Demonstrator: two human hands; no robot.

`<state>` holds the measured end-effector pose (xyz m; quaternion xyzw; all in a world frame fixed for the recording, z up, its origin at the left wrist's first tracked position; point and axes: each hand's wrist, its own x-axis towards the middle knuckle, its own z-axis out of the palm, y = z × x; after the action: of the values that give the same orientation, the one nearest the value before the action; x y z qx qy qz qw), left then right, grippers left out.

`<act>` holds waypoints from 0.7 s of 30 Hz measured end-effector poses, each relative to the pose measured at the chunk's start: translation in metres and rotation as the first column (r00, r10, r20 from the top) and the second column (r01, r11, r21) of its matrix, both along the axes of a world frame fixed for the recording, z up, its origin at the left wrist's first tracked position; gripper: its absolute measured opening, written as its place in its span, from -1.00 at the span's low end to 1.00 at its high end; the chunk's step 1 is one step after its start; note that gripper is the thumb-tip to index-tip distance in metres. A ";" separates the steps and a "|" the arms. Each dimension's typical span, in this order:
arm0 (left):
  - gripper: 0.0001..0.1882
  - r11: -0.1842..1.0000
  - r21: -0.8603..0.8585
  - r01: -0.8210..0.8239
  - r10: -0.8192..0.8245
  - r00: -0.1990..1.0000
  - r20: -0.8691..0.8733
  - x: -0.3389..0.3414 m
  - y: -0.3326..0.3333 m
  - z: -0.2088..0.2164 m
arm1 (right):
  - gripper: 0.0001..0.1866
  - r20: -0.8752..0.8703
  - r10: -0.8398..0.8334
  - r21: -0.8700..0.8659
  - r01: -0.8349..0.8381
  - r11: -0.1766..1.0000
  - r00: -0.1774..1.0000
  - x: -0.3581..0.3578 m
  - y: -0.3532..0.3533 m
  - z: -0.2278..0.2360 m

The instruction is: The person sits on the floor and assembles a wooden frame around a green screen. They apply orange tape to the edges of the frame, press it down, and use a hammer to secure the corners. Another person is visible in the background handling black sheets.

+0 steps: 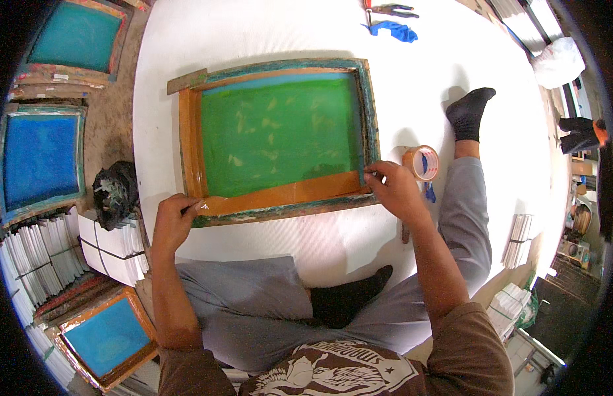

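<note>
A screen printing frame (369,99) with green mesh (280,135) lies flat in front of me. A strip of brown packing tape (286,195) runs along its near inner side, across the mesh edge. My left hand (176,221) pinches the strip's left end at the frame's near left corner. At the near right corner, my right hand (395,188) has its fingers closed on the other end. More brown tape covers the frame's left side. Just beyond my right hand, a roll of tape (422,163) sits on the white surface.
The white surface (418,72) also bears pliers (395,10) and a blue scrap (398,31) at the far side. Several other screens, such as a blue one (42,155), lie at the left beside stacked paper (46,244). My outstretched leg (466,204) is at the right.
</note>
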<state>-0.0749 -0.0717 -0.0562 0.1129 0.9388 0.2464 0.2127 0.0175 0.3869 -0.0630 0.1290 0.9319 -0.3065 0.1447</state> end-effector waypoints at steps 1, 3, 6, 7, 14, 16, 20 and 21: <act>-0.79 1.000 0.016 -0.001 0.002 1.000 -0.026 0.001 0.000 0.003 | -0.73 -0.027 0.031 0.031 -0.031 0.999 0.999 -0.003 -0.005 0.003; -0.80 0.997 0.072 0.002 0.006 0.994 -0.106 0.000 0.003 0.011 | -0.71 -0.081 0.093 0.092 -0.086 0.992 0.992 -0.011 -0.019 0.008; -0.81 0.984 0.161 0.073 -0.029 0.964 -0.263 0.003 0.021 0.044 | -0.65 -0.221 0.248 -0.047 -0.265 0.963 0.943 -0.026 -0.047 -0.004; -0.81 0.977 0.173 0.127 -0.065 0.945 -0.321 0.003 0.027 0.053 | -0.60 -0.240 0.298 -0.110 -0.331 0.937 0.924 -0.035 -0.063 0.002; -0.75 0.890 0.197 0.412 -0.250 0.800 -0.545 -0.008 0.061 0.119 | -0.47 -0.503 0.305 -0.585 -0.579 0.568 0.808 -0.100 -0.155 0.011; -0.73 0.878 0.183 0.442 -0.265 0.768 -0.583 -0.006 0.057 0.138 | -0.55 -0.387 0.390 -0.753 -0.530 0.390 0.836 -0.109 -0.162 0.015; -0.73 0.866 0.144 0.479 -0.282 0.705 -0.651 0.002 0.052 0.181 | -0.73 -0.308 0.487 -0.712 -0.538 0.452 0.817 -0.100 -0.145 0.025; -0.73 0.863 0.133 0.488 -0.286 0.687 -0.668 0.006 0.049 0.189 | -0.76 -0.248 0.502 -0.732 -0.500 0.462 0.828 -0.093 -0.141 0.030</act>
<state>-0.0693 -0.0223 0.1332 0.4171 0.8595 0.2830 -0.0845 -0.0757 0.2462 -0.0329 -0.2244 0.7033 -0.6182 0.2701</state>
